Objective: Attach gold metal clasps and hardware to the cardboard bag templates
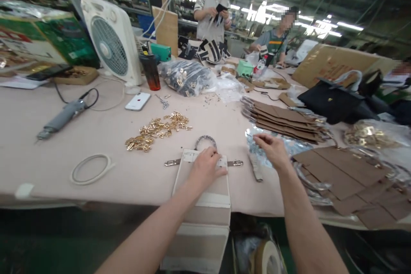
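A beige bag panel [205, 214] lies in front of me and hangs over the table's edge. At its top are a wrapped handle loop [206, 139] and short side straps with metal buckles, such as the right strap [235, 163]. My left hand [207, 166] rests on the panel's upper part, just below the loop, thumb apart from the fingers. To the right, my right hand [272, 149] is closed in a pinch above a blue patterned sheet [290, 145]; whatever is between its fingertips is too small to make out. A small greyish rolled piece [255, 168] lies below that hand.
Gold hardware pieces [157, 130], a phone [138, 101], a grey power screwdriver [62, 117] and a tape roll [90, 169] lie leftward. Behind stand a fan [111, 45] and a tumbler [150, 72]. Brown panels [349, 175] are stacked rightward. Co-workers work across the table.
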`<action>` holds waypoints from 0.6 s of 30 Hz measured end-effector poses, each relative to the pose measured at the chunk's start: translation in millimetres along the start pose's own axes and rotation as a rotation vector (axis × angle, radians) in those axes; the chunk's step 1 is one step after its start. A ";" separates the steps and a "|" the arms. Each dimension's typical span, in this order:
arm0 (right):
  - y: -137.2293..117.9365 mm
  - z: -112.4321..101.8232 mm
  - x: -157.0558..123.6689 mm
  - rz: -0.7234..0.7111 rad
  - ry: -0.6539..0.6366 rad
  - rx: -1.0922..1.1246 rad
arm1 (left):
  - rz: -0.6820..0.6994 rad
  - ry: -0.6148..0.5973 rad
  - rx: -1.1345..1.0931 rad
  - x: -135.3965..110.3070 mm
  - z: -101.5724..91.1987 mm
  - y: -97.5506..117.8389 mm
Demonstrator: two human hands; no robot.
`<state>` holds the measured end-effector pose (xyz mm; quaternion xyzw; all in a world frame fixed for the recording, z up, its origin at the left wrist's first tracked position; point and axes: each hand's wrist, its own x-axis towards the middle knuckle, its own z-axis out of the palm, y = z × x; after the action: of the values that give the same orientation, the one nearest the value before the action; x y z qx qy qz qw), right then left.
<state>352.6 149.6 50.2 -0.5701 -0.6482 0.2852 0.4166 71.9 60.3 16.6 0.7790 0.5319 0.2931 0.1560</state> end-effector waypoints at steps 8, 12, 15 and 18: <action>-48.1 73.0 -62.6 -0.089 -0.456 0.033 | 0.022 0.012 0.026 -0.2 2.7 -4.8; -46.1 81.3 -59.2 -0.159 -0.458 -0.059 | 0.025 0.018 0.001 0.4 2.8 -5.1; -43.0 85.5 -59.1 -0.178 -0.428 -0.089 | 0.023 0.033 -0.028 0.7 3.1 -4.9; -37.6 90.6 -61.2 -0.173 -0.393 -0.086 | 0.007 0.030 -0.049 0.8 4.5 -5.5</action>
<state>255.5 92.4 24.5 -0.4629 -0.7750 0.3264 0.2804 70.9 63.5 10.3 0.7724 0.5239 0.3183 0.1659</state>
